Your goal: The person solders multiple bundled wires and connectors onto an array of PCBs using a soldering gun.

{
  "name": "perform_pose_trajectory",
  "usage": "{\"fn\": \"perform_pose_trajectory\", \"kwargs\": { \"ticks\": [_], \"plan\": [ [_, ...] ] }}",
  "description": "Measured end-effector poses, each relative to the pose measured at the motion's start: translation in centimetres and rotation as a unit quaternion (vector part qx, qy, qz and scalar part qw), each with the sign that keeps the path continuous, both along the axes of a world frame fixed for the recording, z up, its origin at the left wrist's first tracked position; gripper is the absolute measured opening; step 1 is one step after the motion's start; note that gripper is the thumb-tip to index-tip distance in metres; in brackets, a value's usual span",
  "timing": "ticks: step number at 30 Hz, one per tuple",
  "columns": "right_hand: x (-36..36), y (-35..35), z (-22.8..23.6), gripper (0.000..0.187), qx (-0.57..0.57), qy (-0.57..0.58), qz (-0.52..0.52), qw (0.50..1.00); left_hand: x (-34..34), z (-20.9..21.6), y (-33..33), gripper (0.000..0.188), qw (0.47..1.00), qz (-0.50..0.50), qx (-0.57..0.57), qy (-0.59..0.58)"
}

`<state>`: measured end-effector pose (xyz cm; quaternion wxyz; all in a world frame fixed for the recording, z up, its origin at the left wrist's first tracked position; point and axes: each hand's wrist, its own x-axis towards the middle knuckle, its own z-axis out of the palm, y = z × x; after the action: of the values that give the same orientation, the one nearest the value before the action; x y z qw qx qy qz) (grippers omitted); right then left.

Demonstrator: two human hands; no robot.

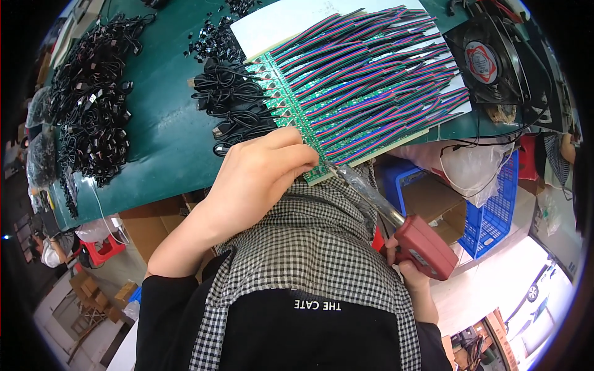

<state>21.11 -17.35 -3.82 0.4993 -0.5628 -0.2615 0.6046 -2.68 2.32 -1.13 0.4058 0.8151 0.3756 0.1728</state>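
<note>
Grip the likely brittle circuit panel (297, 111) by its rim at the table's (161, 130) near edge, left hand (260, 164) pinched together, right hand (411, 271) clamping the soldering gun (427, 247).

Green table (162, 130), bundled cables (226, 91), black cable heap (96, 111), white sheet (263, 28); probably connectors (213, 40)

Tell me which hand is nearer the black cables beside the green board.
Left. The left hand is below the black cables, fingers at the board; the right hand is farther right, holding the red tool.
</note>
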Motion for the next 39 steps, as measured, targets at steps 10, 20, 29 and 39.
{"fn": "perform_pose_trajectory", "kwargs": {
  "ticks": [10, 20, 29, 39],
  "plan": [
    [1.2, -1.8, -2.1, 0.072, 0.008, -0.111, 0.050, 0.993, -0.3, -0.4, 0.1, 0.021, 0.999, -0.030, 0.033, 0.007],
    [0.4, 0.1, 0.1, 0.071, -0.023, -0.059, 0.021, 0.998, -0.2, -0.3, 0.0, 0.021, 0.999, -0.022, 0.038, 0.006],
    [-0.1, 0.2, -0.4, 0.076, 0.045, 0.070, -0.034, 0.996, -0.3, -0.2, -0.3, 0.021, 0.997, -0.020, 0.078, 0.014],
    [1.0, -0.7, -0.9, 0.069, -0.002, -0.013, 0.029, 0.999, -1.0, -1.2, -0.2, 0.022, 0.932, -0.151, 0.329, 0.028]
  ]
}}
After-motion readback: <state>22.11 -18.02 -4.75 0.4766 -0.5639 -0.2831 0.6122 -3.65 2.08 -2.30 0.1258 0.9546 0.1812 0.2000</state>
